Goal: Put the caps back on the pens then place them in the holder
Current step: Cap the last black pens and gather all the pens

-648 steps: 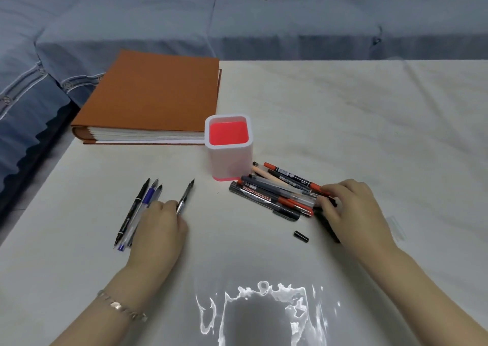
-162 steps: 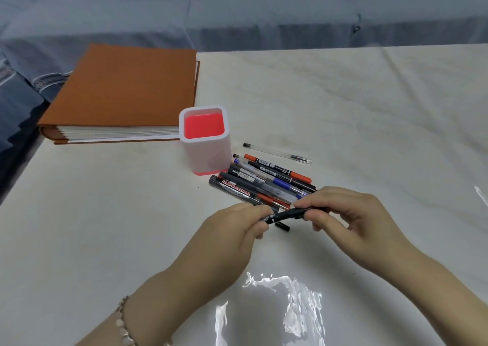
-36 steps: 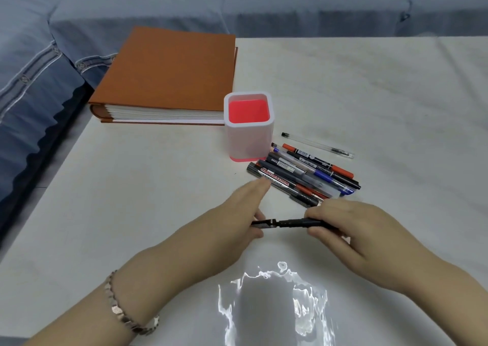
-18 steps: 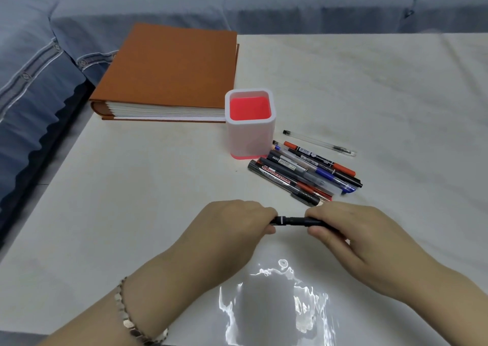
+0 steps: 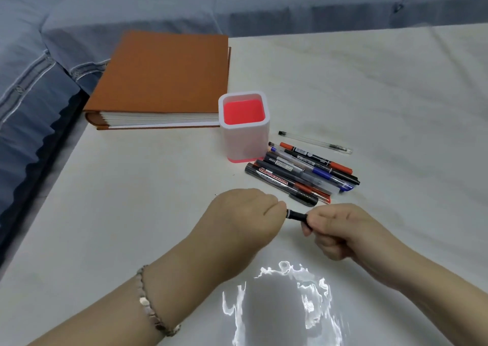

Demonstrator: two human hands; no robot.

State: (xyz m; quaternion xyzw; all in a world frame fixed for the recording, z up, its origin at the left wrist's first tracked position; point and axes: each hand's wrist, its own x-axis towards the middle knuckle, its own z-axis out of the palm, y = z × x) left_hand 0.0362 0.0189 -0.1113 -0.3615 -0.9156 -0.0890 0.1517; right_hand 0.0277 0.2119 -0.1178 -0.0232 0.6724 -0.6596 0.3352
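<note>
**A:** Where's the pen in hand?

**B:** The slim black pen [image 5: 297,215] lies level, low in the centre of the frame, above the pale marbled table [image 5: 383,95]. Only a short stretch shows between two fists. The left hand [image 5: 245,213] has its fingers curled round one end. The right hand [image 5: 340,229] pinches the other end between thumb and bent fingers.

**A:** Is the cap on?

**B:** I can't tell, because the left fingers hide that end. My guess is it's being pressed home.

**A:** How do you do that well?

**B:** Hold cap and barrel in one straight line and push along the pen, not across it, until it stops. Grip close to the joint so nothing bends. Then release one hand and drop the pen upright into the holder.

**A:** Which is where?

**B:** The white square holder with the red inside [image 5: 244,139] stands at the centre, above the hands, and no pen is in it yet. The bundle of black, red and blue pens [image 5: 298,172] lies just right of its base. A thin clear pen [image 5: 315,142] lies apart, above the bundle. To avoid scattering them, come in over the bundle rather than through it.

**A:** And beyond that?

**B:** A thick orange-covered book [image 5: 163,76] is at upper left, just beside the holder. A blue-grey sofa [image 5: 158,2] runs along the top.
</note>
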